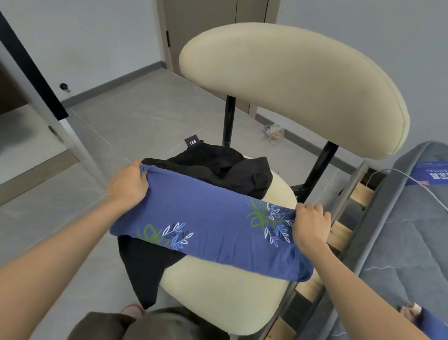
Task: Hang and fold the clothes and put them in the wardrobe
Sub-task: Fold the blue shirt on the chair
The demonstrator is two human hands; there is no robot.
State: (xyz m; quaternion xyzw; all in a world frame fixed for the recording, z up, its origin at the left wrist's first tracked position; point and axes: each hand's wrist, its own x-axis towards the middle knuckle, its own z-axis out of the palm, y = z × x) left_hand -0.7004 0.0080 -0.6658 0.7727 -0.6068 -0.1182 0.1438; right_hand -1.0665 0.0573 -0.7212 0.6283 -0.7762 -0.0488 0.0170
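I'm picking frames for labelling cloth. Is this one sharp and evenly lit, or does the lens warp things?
Head view: soft, even light, no glare; the blue garment, left hand and right hand are sharp; the wide lens tilts the door and stretches both forearms toward the bottom corners.

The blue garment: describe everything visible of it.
The blue garment looks like soft, slightly crinkled cotton, printed with green, white and light-blue leaf sprigs near its right end and lower left edge. It is folded into a long band, held stretched crosswise above the cream chair seat. The left hand grips its bunched left end, the right hand grips its right end. It passes over the black clothes heaped on the seat; whether it touches them cannot be told.
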